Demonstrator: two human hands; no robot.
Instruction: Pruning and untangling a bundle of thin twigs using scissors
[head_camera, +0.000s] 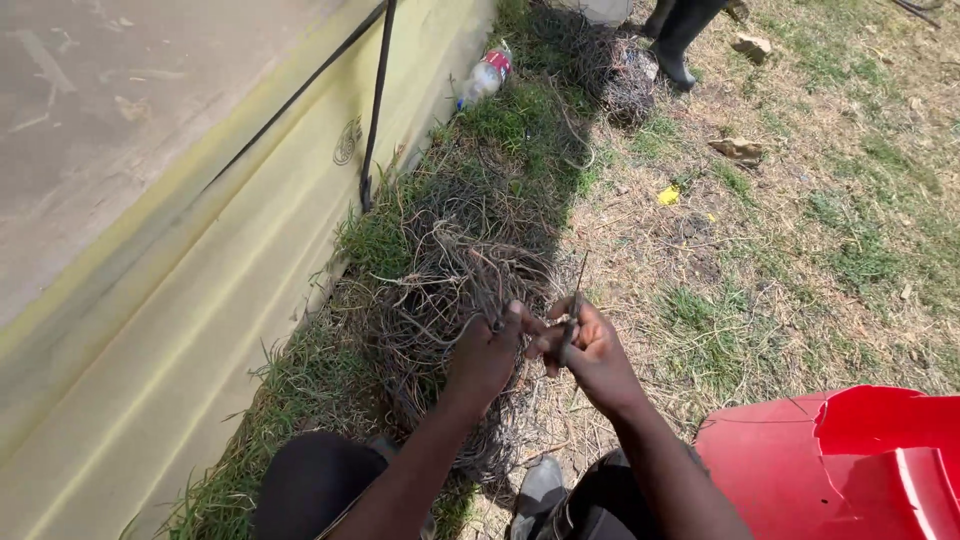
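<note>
Thin wire strands (572, 318) pinched in right hand's (592, 350) closed grip, left hand (487, 352) clutching tangled wire pile (450, 300).

The head camera looks steeply down from close above, probably seated, over grass (800, 250) beside a wall (150, 250).

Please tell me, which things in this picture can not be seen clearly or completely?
- Head view: the thin piece in the right hand; its lower part is hidden by the fingers.
- What the left hand pinches: hidden by the hand itself.
- The red plastic object: cut off by the right and bottom edges.
- The person in the dark boot: cut off by the top edge.
- The plastic bottle: label too small.
</note>
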